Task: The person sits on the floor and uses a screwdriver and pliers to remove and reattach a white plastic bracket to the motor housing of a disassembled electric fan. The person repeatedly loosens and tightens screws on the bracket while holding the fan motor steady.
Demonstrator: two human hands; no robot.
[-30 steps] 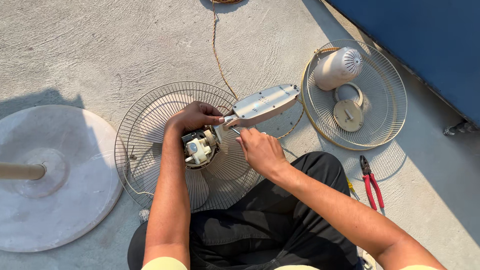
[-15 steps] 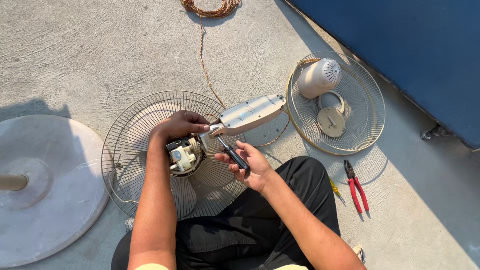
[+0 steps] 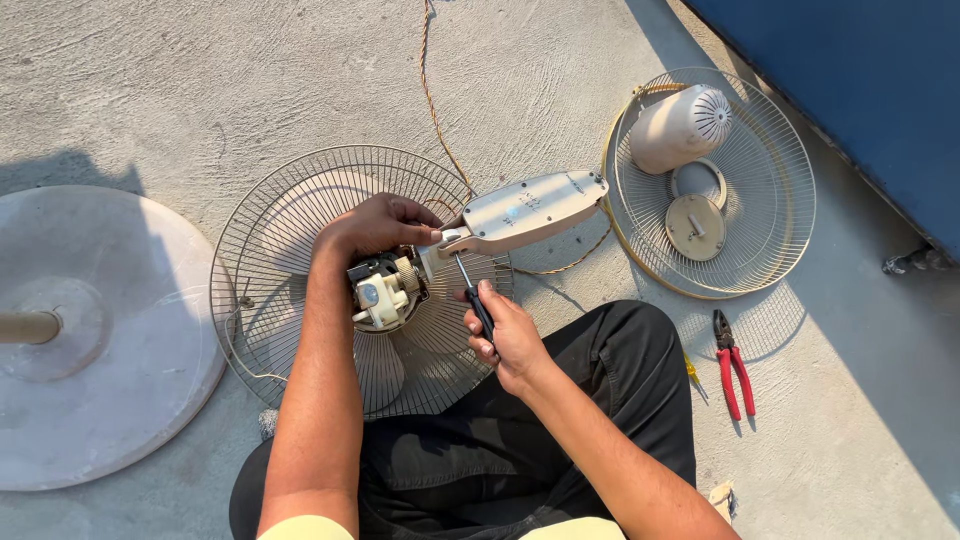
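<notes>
At the far left I see a round white fan base (image 3: 110,400) lying flat on the concrete, with its pole going out of the frame. Next to it is a wire fan guard (image 3: 270,230), and on this guard rests the fan motor (image 3: 385,290), uncovered, cream and grey, with a beige neck housing (image 3: 525,212) pointing up to the right. My left hand (image 3: 378,225) is closed over the top of the motor, fingers curled around it. My right hand (image 3: 505,335) is wrapped tight on a black-handled screwdriver (image 3: 472,295); its tip meets the joint between motor and neck. A brown cord (image 3: 435,90) runs away behind the neck. Further right lies a second guard (image 3: 770,240) holding a beige motor cover (image 3: 675,125) and a round cap (image 3: 695,227). Red pliers (image 3: 732,362) lie near my knee, and a blue wall (image 3: 860,90) closes the right corner
</notes>
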